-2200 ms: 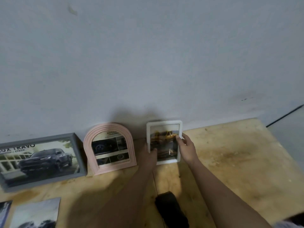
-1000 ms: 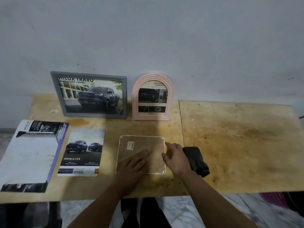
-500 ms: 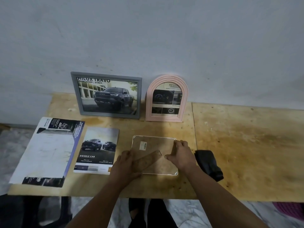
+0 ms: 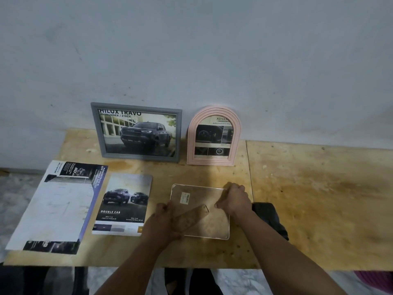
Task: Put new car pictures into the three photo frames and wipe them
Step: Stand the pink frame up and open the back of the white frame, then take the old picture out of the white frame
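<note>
The white photo frame [image 4: 198, 209] lies face down on the plywood table [image 4: 308, 199], its brown backing board and fold-out stand upward. My left hand [image 4: 163, 222] grips the frame's left edge, at the base of the stand. My right hand [image 4: 232, 199] presses on the frame's upper right corner with its fingers curled. A grey frame [image 4: 136, 132] with a dark pickup picture and a pink arched frame [image 4: 213, 136] with a car-interior picture lean upright against the wall behind.
A car brochure page [image 4: 123, 204] marked "Double Cab" lies left of the white frame. A larger folded brochure [image 4: 57, 205] lies at the table's left edge. A black cloth [image 4: 269, 218] sits just right of my right forearm. The table's front edge runs close to me.
The white frame went from standing at the wall to lying face down in front of me. In the last second my hands shifted slightly on its back.
</note>
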`<state>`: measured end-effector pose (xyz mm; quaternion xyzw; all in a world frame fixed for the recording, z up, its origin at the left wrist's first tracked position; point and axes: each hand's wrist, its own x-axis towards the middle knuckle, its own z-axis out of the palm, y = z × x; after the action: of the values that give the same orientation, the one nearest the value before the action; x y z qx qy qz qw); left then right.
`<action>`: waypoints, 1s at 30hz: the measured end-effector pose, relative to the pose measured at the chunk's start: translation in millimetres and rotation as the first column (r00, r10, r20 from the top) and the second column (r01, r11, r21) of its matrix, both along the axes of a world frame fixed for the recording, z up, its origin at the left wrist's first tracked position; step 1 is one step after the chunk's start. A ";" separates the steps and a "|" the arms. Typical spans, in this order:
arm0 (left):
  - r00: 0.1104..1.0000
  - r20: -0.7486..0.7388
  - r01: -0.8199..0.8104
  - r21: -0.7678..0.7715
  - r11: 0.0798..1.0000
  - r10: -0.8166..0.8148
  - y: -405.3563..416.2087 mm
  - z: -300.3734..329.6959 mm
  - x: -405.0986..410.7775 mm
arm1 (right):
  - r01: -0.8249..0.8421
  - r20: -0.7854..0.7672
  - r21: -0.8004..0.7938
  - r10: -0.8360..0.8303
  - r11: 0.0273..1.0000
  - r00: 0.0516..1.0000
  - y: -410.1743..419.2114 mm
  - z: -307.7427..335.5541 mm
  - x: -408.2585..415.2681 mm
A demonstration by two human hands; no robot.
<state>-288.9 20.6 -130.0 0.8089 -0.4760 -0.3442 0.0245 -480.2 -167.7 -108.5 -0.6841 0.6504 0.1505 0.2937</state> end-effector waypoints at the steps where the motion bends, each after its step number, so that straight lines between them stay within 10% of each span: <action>1: 1.000 0.006 0.000 0.008 1.000 0.000 -1.0 1.1 -0.1 | 0.018 0.007 0.022 -0.018 1.000 1.000 -2.3 0.6 0.0; 9: 0.998 0.055 0.041 0.038 0.998 -0.043 -3.4 4.7 -0.6 | 0.092 0.216 0.200 -0.136 0.975 0.967 -11.9 3.1 -6.1; 17: 0.988 0.113 0.100 0.050 0.994 -0.105 -5.4 18.4 -2.6 | 0.250 0.476 0.474 -0.485 0.844 0.734 -10.7 28.3 -34.1; 22: 0.982 -0.081 -0.182 -0.151 0.972 0.172 2.2 35.9 -16.3 | 0.300 0.617 0.469 -0.551 0.831 0.562 -2.0 59.2 -57.0; 30: 0.265 -0.701 -0.950 -0.072 0.304 0.662 10.6 92.9 -16.7 | 0.127 0.741 0.462 -0.460 0.878 0.489 -4.6 83.1 4.0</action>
<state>-305.6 31.2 -37.1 0.7598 -0.0065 -0.3597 0.5415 -476.2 -172.3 -25.4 -0.4847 0.5023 -0.1346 0.7033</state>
